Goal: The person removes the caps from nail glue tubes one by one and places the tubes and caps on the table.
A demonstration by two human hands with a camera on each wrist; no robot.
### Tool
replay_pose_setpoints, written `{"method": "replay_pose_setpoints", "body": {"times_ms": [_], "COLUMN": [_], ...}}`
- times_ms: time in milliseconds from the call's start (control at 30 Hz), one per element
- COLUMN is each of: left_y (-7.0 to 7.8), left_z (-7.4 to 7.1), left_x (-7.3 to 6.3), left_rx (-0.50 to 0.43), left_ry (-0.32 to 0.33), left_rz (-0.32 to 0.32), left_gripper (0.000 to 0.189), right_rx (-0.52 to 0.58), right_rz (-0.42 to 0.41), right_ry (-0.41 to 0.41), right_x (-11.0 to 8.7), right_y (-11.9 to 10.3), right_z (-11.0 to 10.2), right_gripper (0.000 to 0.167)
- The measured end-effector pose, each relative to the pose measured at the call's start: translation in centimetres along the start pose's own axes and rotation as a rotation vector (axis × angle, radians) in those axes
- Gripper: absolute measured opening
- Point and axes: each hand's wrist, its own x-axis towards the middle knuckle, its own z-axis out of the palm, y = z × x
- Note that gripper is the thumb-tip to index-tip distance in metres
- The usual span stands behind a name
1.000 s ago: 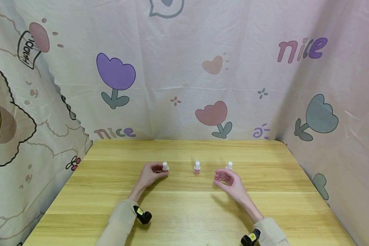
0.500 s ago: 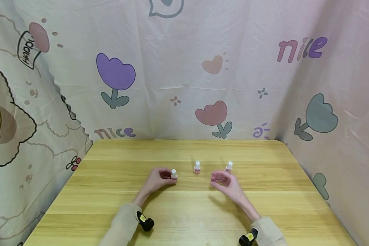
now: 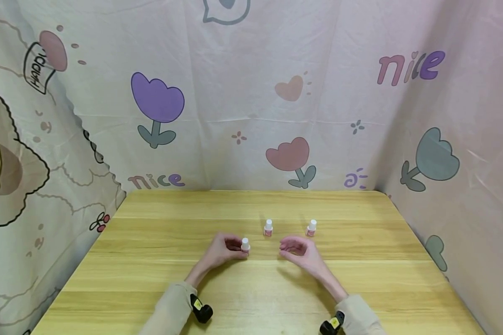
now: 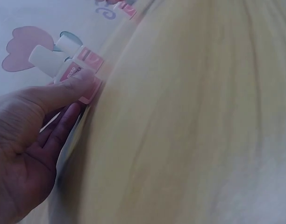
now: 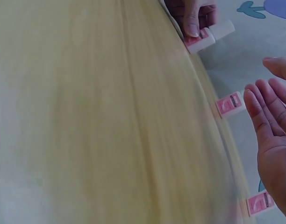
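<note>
My left hand (image 3: pixel 222 251) grips a small white bottle (image 3: pixel 245 245) with a pink label, thumb in front of it. The left wrist view shows the thumb pressed across the label of this bottle (image 4: pixel 70 70), its white cap uncovered. A matching middle bottle (image 3: pixel 268 229) stands upright farther back on the table. Another upright bottle (image 3: pixel 311 228) is to its right, behind my right hand (image 3: pixel 303 255). That hand holds nothing, its fingers loosely curved and thumb apart. In the right wrist view, its fingertips overlap the cap end of the middle bottle (image 5: pixel 231 105).
All of this is on a light wooden table (image 3: pixel 251 288). A printed cloth curtain (image 3: pixel 234 93) hangs behind its back edge and along both sides. Black cameras are strapped to both wrists, over beige sleeves (image 3: pixel 167 307).
My left hand has moved right and nearer to me with its bottle. The right hand has drifted left and slightly nearer, uncovering the right bottle. The other two bottles stay in place.
</note>
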Motion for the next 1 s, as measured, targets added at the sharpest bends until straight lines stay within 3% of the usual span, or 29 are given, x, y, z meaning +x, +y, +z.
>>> {"method": "replay_pose_setpoints", "body": {"times_ms": [233, 1000], "left_y": [0.2, 0.6], "left_z": [0.8, 2.6], "left_x": [-0.1, 0.4], "left_rx": [0.007, 0.003], "left_ry": [-0.007, -0.041], "left_rz": [0.038, 0.016], "left_gripper": [0.026, 0.026], "right_rx": [0.006, -0.018], "right_rz": [0.018, 0.071], "right_ry": [-0.032, -0.066], "right_x": [0.5, 2.2], "right_y": [0.0, 0.1], "right_z": [1.1, 3.9], "right_gripper": [0.034, 0.027]}}
